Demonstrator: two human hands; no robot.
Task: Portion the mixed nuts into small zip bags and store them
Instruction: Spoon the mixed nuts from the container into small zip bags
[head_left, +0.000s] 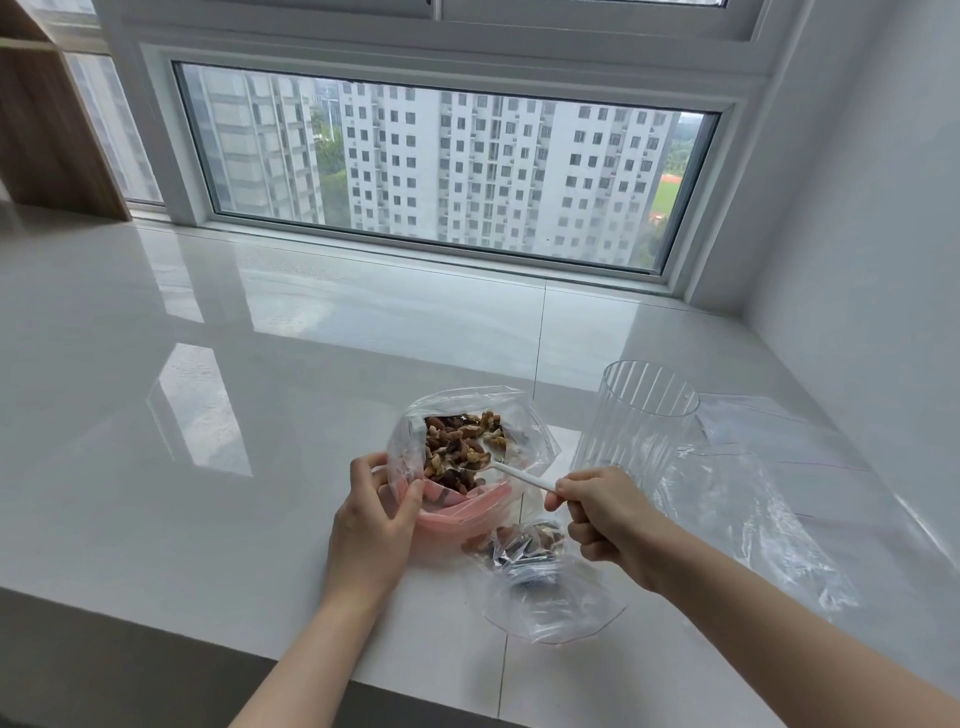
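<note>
A large clear zip bag (530, 421) with a pink zip strip lies open on the white counter, full of mixed nuts (460, 449). My left hand (376, 512) pinches the near left edge of its mouth. My right hand (602, 512) grips the handle of a white plastic spoon (522, 477), whose bowl is down among the nuts. In front of the big bag lies a small clear zip bag (545, 587) with a few nuts in its upper part, between my two wrists.
A tall ribbed clear plastic container (636, 421) stands just right of the nut bag. More clear zip bags (753, 499) lie flat at the right, near the white wall. The glossy counter (208, 415) ends at a window sill behind and at an edge near me.
</note>
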